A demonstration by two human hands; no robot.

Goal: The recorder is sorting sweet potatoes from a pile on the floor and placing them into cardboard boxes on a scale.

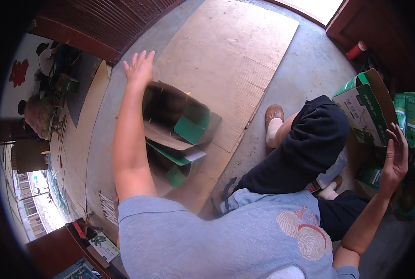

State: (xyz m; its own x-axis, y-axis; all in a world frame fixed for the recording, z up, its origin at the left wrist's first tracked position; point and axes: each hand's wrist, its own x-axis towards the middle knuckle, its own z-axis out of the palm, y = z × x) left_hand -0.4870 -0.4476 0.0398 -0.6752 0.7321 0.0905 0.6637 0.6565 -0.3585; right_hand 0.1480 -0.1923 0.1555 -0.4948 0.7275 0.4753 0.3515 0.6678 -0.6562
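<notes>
Holding left hand out, open, fingers spread, at corner of open box on cardboard sheet; cannot tell if touching. Close by, 2nd box. Holding right hand up, open, fingers extended, near green-white box; contact unclear. Resting brown shoe on grey floor.

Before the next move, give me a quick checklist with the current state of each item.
1. Left hand free: ok, fingers spread, nothing in it.
2. Right hand free: ok, nothing visible in it.
3. Right hand clear of the green-and-white carton: cannot tell, they are close together in this view.
4. Open carton with the green flap empty: cannot tell, its inside is dark.
5. Brown shoe off the cardboard sheet: ok, it is on the floor beside it.
</notes>
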